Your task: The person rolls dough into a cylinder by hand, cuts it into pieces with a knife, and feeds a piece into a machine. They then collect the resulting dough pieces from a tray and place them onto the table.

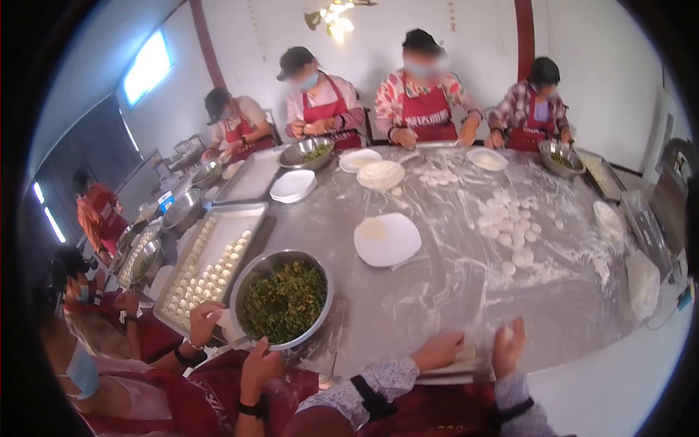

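Note:
My left hand point(439, 350) is low in the head view, its fingers curled down at the near edge of the steel table. A pale, flat piece that looks like dough point(467, 352) lies beside its fingertips, over a light board point(445, 376). Across from it, my right hand point(507, 348) is raised on edge with its fingers bent in, partly smeared by motion. What either hand grips is hidden. Both wrists come out of patterned sleeves with dark bands.
Flour and several dough pieces point(510, 226) cover the right of the table point(451, 291). A white plate point(387, 239) sits ahead. At left are a steel bowl point(329, 291) of green filling, a tray point(251, 211) of dumplings, and a co-worker's hands point(260, 368). Other people work across.

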Tool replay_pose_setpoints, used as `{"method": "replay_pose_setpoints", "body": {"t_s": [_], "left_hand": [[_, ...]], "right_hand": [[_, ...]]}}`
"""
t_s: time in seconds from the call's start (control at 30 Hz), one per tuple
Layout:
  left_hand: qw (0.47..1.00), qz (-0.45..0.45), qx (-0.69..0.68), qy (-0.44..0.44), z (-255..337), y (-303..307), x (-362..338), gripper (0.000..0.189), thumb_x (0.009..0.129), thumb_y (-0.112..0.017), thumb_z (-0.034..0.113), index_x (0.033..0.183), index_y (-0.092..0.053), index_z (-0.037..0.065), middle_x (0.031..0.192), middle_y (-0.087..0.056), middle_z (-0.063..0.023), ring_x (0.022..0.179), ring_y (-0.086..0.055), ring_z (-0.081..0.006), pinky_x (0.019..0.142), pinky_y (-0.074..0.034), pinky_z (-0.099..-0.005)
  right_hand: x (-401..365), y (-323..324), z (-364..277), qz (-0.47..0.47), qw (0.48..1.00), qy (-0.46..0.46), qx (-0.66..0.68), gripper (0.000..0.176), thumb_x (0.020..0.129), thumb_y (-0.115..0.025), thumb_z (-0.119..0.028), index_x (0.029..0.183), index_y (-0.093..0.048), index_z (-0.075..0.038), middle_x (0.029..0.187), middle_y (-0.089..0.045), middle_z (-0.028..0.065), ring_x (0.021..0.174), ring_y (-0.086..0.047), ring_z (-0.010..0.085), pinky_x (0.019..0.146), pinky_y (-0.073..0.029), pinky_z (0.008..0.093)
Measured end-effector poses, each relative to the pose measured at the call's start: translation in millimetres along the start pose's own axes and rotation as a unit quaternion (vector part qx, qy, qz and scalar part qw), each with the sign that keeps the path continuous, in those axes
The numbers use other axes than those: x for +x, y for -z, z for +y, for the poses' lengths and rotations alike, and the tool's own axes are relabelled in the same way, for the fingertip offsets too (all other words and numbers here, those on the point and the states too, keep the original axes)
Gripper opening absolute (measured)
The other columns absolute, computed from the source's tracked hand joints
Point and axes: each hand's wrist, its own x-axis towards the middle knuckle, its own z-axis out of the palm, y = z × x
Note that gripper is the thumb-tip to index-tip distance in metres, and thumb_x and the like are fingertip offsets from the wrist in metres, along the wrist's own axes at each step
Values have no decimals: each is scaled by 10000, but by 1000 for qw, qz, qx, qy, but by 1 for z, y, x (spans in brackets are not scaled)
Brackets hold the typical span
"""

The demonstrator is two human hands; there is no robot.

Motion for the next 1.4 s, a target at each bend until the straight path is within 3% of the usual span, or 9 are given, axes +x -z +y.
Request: {"method": "replay_pose_setpoints", "body": {"t_s": [0.3,0.43,0.53,0.63,0.77,0.83,0.87,1.13,1.4], "left_hand": [[995,65,59,-38,-13,-18,14,157,802,-494,162,807,-554,17,767,-590,-195,788,-564,-374,692,-431,-463],[1000,3,-20,14,1,-3,2,151,787,-509,160,802,-556,17,763,-590,-195,787,-565,-370,694,-434,-457],[999,28,2,31,9,-14,16,132,780,-500,146,832,-553,36,781,-586,-195,776,-556,-374,693,-426,-469],[993,106,-14,51,5,-17,24,123,775,-501,140,821,-551,37,772,-584,-196,776,-555,-378,686,-425,-470],[999,29,40,-13,-11,-5,8,121,773,-502,132,815,-553,31,764,-589,-188,773,-560,-380,675,-434,-460],[999,45,9,-21,-10,1,7,127,773,-511,140,809,-557,27,756,-591,-186,767,-565,-378,670,-444,-446],[1000,28,-4,2,-8,0,7,127,774,-510,139,811,-558,27,757,-591,-185,768,-566,-376,672,-444,-446],[996,84,12,13,2,-14,24,124,775,-502,127,822,-555,25,791,-596,-193,778,-564,-381,697,-439,-450],[999,9,1,43,13,-3,13,171,770,-506,125,889,-558,14,797,-600,-202,801,-565,-392,703,-435,-462]], "right_hand": [[8,-11,7,-28,997,-52,-52,128,748,-515,-91,759,-431,4,625,-512,192,595,-544,363,517,-402,381],[-11,4,4,-29,972,-232,38,136,766,-521,-97,751,-422,-4,604,-508,179,566,-552,320,496,-399,368],[22,-25,6,-26,996,-37,-75,133,772,-525,-89,746,-424,-6,587,-496,164,544,-541,279,489,-393,361],[27,-36,9,-13,996,-71,-43,120,768,-526,-74,745,-431,-5,580,-485,155,528,-521,272,484,-389,369],[-4,-1,6,9,998,-42,-45,104,767,-517,-65,742,-436,-5,592,-480,163,532,-514,293,502,-389,368],[-15,10,0,-23,970,-231,70,100,767,-513,-59,735,-435,-5,600,-477,161,539,-513,293,508,-388,361],[-7,2,2,41,995,37,-78,96,769,-510,-60,747,-435,-3,602,-474,162,547,-507,313,514,-390,375],[18,-31,23,-25,992,-119,-26,103,744,-522,-74,765,-453,-1,639,-489,186,600,-512,358,557,-398,395],[12,-14,0,-12,995,-65,-71,115,756,-521,-88,785,-458,3,644,-506,193,596,-519,362,549,-408,385]]}}
